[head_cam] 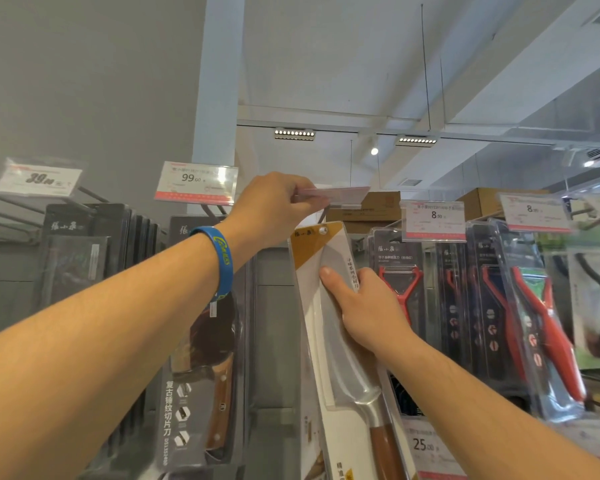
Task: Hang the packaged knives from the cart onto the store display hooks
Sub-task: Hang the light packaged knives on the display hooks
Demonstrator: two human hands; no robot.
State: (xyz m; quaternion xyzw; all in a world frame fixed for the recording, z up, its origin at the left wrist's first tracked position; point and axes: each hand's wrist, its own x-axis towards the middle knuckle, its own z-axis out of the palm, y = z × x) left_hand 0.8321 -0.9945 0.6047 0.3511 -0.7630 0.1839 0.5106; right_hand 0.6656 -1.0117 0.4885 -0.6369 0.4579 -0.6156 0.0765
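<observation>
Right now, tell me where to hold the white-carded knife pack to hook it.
Probably best to take the knife pack at mid-blade, from its right edge, thumb on the front, as the right hand does. The pack is long and flat. That grip leaves the hang hole at its top clear, under the price tag the left hand holds.

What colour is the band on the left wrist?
The wristband is blue with yellow lettering, seen in the head view.
</observation>
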